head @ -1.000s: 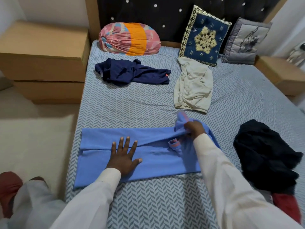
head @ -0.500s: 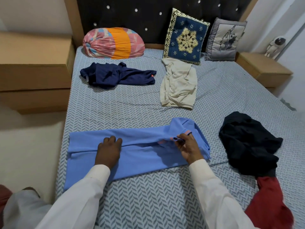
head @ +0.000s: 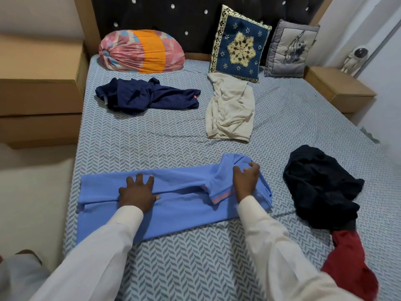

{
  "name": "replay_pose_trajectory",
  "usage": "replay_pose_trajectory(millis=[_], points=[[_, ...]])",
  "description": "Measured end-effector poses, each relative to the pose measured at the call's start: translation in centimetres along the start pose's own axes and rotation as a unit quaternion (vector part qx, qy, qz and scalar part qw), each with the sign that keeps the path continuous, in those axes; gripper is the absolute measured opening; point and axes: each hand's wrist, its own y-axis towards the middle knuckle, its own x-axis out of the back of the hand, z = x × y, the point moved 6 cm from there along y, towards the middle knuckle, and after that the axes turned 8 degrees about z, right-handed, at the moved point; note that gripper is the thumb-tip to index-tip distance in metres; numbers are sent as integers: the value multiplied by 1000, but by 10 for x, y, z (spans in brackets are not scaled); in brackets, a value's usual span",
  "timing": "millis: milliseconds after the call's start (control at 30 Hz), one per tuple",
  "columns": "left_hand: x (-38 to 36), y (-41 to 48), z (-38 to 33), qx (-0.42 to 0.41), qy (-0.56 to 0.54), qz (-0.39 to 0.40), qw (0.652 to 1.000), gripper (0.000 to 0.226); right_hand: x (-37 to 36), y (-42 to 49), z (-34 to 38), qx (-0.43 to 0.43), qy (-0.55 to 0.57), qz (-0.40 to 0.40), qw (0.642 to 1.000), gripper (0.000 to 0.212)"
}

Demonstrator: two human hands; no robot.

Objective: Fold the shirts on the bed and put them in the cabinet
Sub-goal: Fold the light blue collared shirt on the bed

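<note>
Since the light blue polo shirt (head: 173, 205) lies long-ways left to right across the lower middle of the frame, my left hand (head: 138, 192) presses flat, fingers spread, while my right hand (head: 246, 181) pinches the collar end, nearer the next fold.

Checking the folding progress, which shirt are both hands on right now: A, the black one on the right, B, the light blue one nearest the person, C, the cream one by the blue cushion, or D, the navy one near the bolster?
B: the left hand lies flat on the light blue shirt and the right hand presses its sleeve end.
</note>
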Motion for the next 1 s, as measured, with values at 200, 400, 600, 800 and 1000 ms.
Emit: replay_pose_trajectory(millis=[200,400,600,800,1000], points=[[-5,3,-6,18,11,11,1000,78,-50,59,25,-49,-171,193,965,50],[-5,3,-7,20,18,9,1000,77,-65,111,-16,-91,-162,197,963,25],[-5,8,-8,15,6,23,1000,78,-11,79,-18,-71,73,108,989,30],[-6,5,-5,15,13,16,1000,77,15,40,-23,-6,-174,40,984,55],[-8,0,-6,20,19,13,1000,77,-33,39,3,172,-521,159,821,58]])
